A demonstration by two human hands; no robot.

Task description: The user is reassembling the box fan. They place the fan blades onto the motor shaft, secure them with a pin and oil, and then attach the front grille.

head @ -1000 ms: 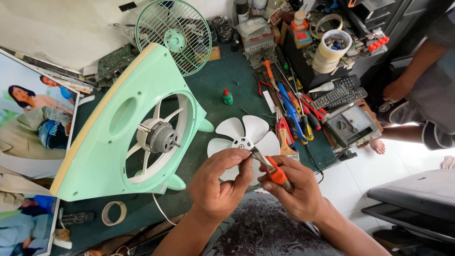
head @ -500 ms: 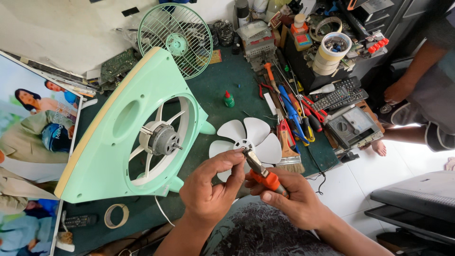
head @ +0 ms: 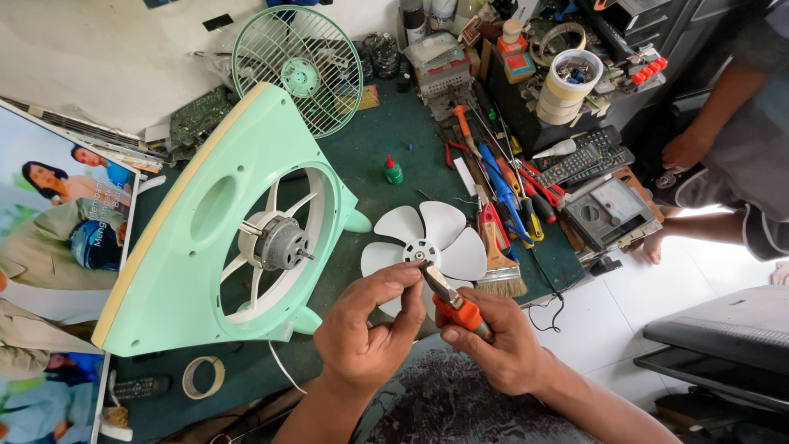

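The right hand (head: 505,349) is wrapped around the orange grips of a pair of pliers (head: 452,300), and the left hand (head: 370,329) pinches thumb and forefinger together at the plier nose; whatever small part sits between the fingertips is too small to identify. The pliers lie between the two hands, over the lap and just below the white fan blade (head: 427,242). Their long axis runs diagonally: grips down and toward the right hand, nose up and toward the left hand, aimed at the blade hub. For a clean grip, hold the nose in line with the pinched part, apply steady squeeze from the right hand, and brace the left fingertips close to the nose without entering the bite. Beyond the left hand stands the green fan housing (head: 189,255) with its motor (head: 279,242).
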